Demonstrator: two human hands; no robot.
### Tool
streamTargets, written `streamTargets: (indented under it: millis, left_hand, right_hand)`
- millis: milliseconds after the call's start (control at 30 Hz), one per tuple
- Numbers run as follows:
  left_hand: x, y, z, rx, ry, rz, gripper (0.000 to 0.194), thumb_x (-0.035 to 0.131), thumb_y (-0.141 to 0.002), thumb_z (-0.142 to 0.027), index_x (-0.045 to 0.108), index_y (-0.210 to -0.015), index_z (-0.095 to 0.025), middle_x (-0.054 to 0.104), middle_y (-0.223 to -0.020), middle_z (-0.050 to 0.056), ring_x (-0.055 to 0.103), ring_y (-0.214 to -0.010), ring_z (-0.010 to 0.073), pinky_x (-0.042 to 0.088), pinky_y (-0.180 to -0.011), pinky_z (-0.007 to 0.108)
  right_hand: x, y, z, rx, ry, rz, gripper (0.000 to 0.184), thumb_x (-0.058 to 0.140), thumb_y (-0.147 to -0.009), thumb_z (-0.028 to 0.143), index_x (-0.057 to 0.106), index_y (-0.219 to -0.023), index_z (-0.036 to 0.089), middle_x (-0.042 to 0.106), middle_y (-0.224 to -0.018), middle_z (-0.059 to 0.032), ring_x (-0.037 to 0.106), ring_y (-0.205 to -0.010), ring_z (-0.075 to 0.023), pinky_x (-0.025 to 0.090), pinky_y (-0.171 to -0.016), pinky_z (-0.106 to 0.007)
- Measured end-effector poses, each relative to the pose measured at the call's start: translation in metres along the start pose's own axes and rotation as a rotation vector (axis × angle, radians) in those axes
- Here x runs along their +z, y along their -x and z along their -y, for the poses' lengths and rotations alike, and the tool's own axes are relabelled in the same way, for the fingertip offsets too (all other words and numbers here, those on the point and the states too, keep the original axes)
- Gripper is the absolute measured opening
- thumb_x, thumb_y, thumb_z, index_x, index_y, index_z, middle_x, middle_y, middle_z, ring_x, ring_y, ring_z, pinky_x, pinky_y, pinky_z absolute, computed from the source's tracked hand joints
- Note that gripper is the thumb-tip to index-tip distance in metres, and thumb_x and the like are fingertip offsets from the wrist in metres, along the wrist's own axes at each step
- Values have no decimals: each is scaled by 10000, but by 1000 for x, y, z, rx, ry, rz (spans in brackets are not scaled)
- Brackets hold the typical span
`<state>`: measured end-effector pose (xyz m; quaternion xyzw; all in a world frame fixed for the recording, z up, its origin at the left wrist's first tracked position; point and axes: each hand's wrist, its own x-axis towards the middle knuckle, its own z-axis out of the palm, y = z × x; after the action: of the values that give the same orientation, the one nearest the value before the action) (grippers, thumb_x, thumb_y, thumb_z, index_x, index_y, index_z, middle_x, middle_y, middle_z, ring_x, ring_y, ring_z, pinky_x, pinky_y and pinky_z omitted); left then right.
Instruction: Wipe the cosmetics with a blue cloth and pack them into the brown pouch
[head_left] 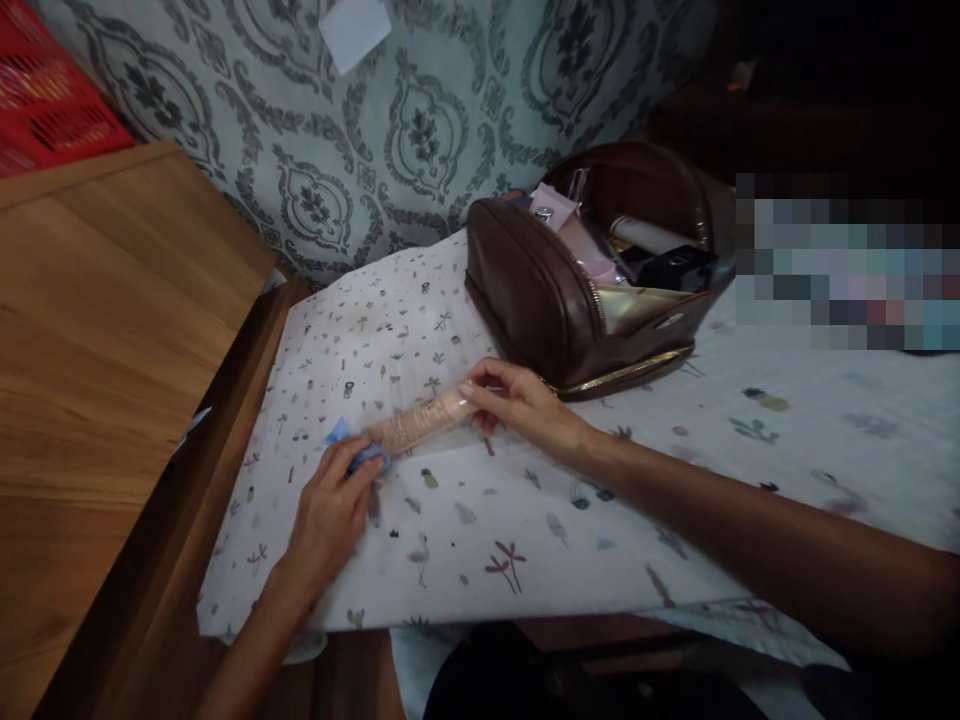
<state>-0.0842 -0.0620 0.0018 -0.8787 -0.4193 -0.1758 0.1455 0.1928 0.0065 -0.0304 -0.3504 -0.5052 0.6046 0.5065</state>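
Observation:
A beige cosmetic tube (420,420) with small printed lettering lies slantwise between my hands, just above or on the patterned white cloth. My right hand (521,405) pinches its right end between thumb and fingers. My left hand (337,495) is closed around a crumpled blue cloth (369,457) at the tube's left end; its fingers hide part of the cloth and that end. Just beyond my right hand stands an open brown toiletry bag (529,300) with a gold zip, holding several cosmetic items, among them a pink packet (553,206) and a black box (675,268).
The surface wears a white cover (465,540) printed with plants and flamingos. A wooden panel (120,330) stands along the left, with a red plastic basket (60,110) above it. A grey patterned curtain or wall covering (424,140) rises behind. A blurred-out area lies at right.

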Motion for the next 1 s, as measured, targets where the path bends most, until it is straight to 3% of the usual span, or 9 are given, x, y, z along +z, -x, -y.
streamTargets:
  millis: [133,300,467,600,700,800,1000]
  left_hand:
    - [4,10,9,-120,74,-42,232,504,-982,-109,665,-1116,-210,668,-1151,84,658,-1061,215,606,-933,417]
    - [-1,-27,-15,-169,287,-39,223,504,-990,-153,654,-1140,-222,668,-1146,64,651,-1066,194,570,-925,347]
    - [2,-66,-16,-318,308,192,410,565,-955,-283,553,-1356,-203,639,-1106,74,648,-980,231,551,-846,375]
    - [13,-73,2,-278,334,385,384,660,-895,-377,638,-1239,-206,579,-1124,81,628,-1018,258,534,-845,379]
    - [20,-68,5,-245,367,379,303,641,-913,-331,623,-1185,-198,613,-1164,80,615,-1068,261,514,-871,376]
    - [23,-62,-2,-252,274,360,283,642,-917,-279,593,-1183,-198,671,-1083,57,628,-974,258,495,-841,395]
    - [25,-51,-13,-124,23,193,279,614,-936,-275,568,-1195,-183,684,-1055,88,619,-943,278,468,-781,397]
  right_hand:
    - [-1,-1,0,34,29,16,311,746,-800,456,646,-944,199,592,-679,42,589,-528,-103,492,-466,-217]
    - [-4,0,-1,52,18,57,313,739,-814,403,652,-1032,196,633,-706,26,621,-573,-111,532,-537,-229]
    - [-5,0,1,54,-5,91,393,762,-790,323,644,-1146,207,644,-765,29,639,-612,-111,551,-593,-242]
    - [-5,-2,-1,8,40,94,387,738,-806,354,631,-1146,202,647,-775,28,647,-610,-117,552,-592,-251]
    - [-5,-2,-3,-37,153,99,339,713,-831,457,626,-1033,198,652,-694,29,645,-575,-139,541,-557,-265]
    - [-5,-1,-2,-10,277,106,397,656,-858,592,567,-834,205,624,-560,26,603,-463,-146,476,-450,-255]
    - [-3,-1,4,92,263,135,501,639,-831,690,516,-738,213,585,-469,30,541,-378,-121,415,-390,-228]
